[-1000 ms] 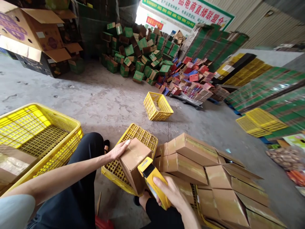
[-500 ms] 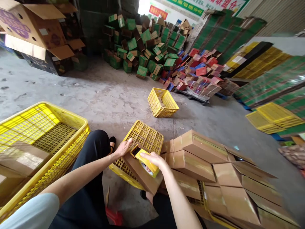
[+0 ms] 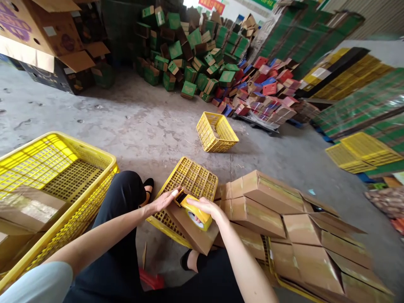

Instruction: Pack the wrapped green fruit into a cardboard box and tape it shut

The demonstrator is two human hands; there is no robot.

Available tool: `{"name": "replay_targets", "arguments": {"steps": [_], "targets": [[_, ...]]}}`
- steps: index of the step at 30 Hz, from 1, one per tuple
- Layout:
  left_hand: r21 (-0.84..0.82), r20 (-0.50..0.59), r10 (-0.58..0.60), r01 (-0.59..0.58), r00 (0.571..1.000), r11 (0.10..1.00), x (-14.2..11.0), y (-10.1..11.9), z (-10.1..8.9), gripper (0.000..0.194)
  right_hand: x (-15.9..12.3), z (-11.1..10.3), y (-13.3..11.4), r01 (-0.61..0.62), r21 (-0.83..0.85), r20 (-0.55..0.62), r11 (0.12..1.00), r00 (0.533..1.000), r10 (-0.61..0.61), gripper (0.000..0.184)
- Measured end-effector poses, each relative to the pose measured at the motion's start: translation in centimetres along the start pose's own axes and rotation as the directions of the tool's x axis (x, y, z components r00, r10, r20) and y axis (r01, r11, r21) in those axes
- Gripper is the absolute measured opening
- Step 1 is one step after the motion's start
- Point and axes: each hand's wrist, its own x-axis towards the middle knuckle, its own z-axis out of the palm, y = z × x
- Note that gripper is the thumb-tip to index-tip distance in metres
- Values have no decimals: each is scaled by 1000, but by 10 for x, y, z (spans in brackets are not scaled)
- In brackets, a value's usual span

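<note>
In the head view, the person's left hand (image 3: 164, 201) lies at the far end of a brown, oblong cardboard box (image 3: 191, 232), its fingers stretched out and touching the upper edge; one cannot tell whether it also pinches the cardboard. The right hand (image 3: 204, 207) is closed around a yellow tape dispenser (image 3: 206, 222) with a black front part, which holds a roll of tape with a pale core. The front of this dispenser is on the upper side of the box, just beside the left fingertips.

The box rests on a yellow lattice plastic crate (image 3: 193, 174), which seems to be turned bottom up. It covers the right near corner of the crate and reaches past the near edge, while the far edge stays visible.

To the left stands a large yellow plastic basket (image 3: 111, 163), with a taped brown carton (image 3: 31, 206) at its near side. To the right, many brown taped cartons (image 3: 263, 214) are stacked close to the crate (some of them lean, it appears). On the grey concrete floor (image 3: 135, 126), beyond the crate's far edge, stands a small yellow plastic basket (image 3: 217, 145), well apart from both hands.
</note>
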Motion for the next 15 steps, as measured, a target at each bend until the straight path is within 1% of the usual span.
{"name": "replay_targets", "arguments": {"steps": [3,8,10,15], "targets": [[77,15,3,-4,1000,997,-3,-1,1,87,-5,-3,0,-31,-35,3,999,1000,31,47],[128,28,20,-23,999,992,-7,-6,7,78,-12,-2,-4,-50,-24,1,998,999,50,45],[184,62,17,-28,998,983,-6,-9,6,76,-12,-1,-5,-47,-15,2,999,999,47,45],[341,174,55,-113,983,933,0,-12,-2,78,-14,-5,-3,-18,-23,-1,1000,1000,18,42]]}}
